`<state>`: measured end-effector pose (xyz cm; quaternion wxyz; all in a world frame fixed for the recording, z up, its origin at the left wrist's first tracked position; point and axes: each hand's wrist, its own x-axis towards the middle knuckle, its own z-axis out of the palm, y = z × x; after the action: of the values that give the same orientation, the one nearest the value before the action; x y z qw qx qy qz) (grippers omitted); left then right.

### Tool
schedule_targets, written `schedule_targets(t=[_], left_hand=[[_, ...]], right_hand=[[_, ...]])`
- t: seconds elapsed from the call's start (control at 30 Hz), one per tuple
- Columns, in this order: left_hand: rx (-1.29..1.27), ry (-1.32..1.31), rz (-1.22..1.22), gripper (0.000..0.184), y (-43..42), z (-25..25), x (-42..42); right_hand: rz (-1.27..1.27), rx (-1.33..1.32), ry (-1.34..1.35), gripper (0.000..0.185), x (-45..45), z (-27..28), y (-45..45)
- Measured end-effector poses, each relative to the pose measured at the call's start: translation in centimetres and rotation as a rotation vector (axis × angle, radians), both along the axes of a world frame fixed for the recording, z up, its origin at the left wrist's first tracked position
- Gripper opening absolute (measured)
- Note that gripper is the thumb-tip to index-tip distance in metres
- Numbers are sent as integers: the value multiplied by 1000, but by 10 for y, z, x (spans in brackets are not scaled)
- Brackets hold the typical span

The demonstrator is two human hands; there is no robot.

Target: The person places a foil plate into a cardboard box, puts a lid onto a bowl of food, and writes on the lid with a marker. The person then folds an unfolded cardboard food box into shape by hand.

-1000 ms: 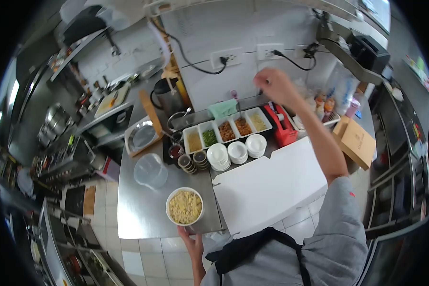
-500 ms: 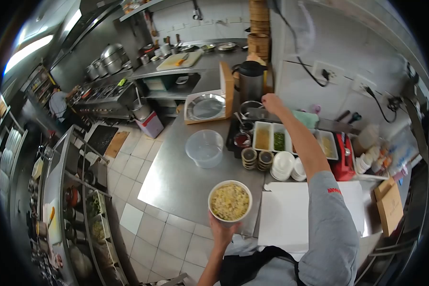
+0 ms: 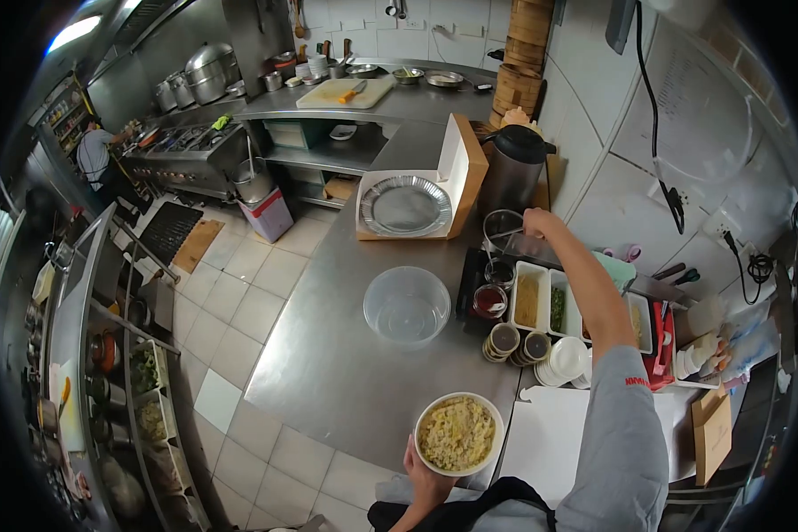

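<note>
While the left hand (image 3: 427, 479) cups a white bowl (image 3: 501, 434) from its lower left side, the right hand (image 3: 538, 223) reaches to a round container (image 3: 502, 222), centre right of the frame. Bowl: bottom centre, at the front edge of the desk (image 3: 328, 377), mouth facing up, round, pale rim. Its filling (image 3: 457, 433) is a loose, grainy mix, pale yellow with brighter yellow lumps, near the rim. Left fingers are curved against the bowl wall; right fingers are bent in at the end of a thin handle (image 3: 508, 234) that crosses the round container. Cannot tell whether they close on it.

Other containers: a clear tub (image 3: 407, 305) stands upright mid-desk; above it, an open cardboard box (image 3: 472, 182) holds a foil tray (image 3: 406, 206). Right of the tub, a jar (image 3: 489, 301) shows red contents; beside it, white-rimmed inserts carry a tan substance (image 3: 527, 297) and chopped greens (image 3: 558, 309). Below these stand dark-topped cups (image 3: 504, 340) in stacks and white dishes (image 3: 566, 362).

Right forearm and grey sleeve (image 3: 625, 426) cover the middle inserts and part of a white surface (image 3: 550, 439), lower right. Left fingers under the bowl are hidden; contents of the round container are hard to make out.
</note>
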<state>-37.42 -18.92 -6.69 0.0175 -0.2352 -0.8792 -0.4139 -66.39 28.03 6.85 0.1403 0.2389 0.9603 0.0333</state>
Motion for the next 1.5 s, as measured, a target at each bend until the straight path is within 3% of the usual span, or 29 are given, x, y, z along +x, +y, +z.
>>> schedule_targets(t=[0.03,0.13,0.23,0.37,0.47,0.57,0.67,0.77,0.83,0.9,0.97,1.07,1.13,1.3,1.5], left_hand=[[-13,-26,-6,111,0,-1,0],[3,-138,-22,100,-1,-6,-1],[-37,-157,-36,91,-3,-1,-6],[-48,-67,-23,85,-3,9,-6],[-71,-65,-44,85,-4,9,-5],[-80,-52,-38,84,-5,6,-4],[-164,-45,-76,83,-5,1,-5],[-215,-40,-106,84,-7,-7,-3],[-202,-34,-95,85,-7,-2,-4],[-171,-37,-76,86,-5,7,-6],[11,-212,-21,85,-3,-7,-1],[228,-385,5,86,1,-15,-1],[207,-356,4,88,1,-12,-3],[-148,-61,-22,96,-2,-1,-4],[100,-235,15,99,2,0,-5]], right_hand=[[-1,30,-36,17,6,14,-12],[-142,-215,-142,22,12,49,-28],[-31,-92,77,15,16,76,-33],[-89,-164,19,18,12,106,-36],[63,6,78,19,11,92,-23],[-24,44,226,22,17,83,-27],[41,-22,166,16,19,71,-19],[-130,-268,-93,18,24,72,-39],[6,-92,-63,18,24,56,-21],[129,65,65,17,18,37,-12],[235,212,293,17,14,26,-10],[382,167,268,18,11,17,-14],[384,266,226,18,8,17,-21],[343,323,111,19,4,21,-24],[229,97,-7,30,19,19,-13]])
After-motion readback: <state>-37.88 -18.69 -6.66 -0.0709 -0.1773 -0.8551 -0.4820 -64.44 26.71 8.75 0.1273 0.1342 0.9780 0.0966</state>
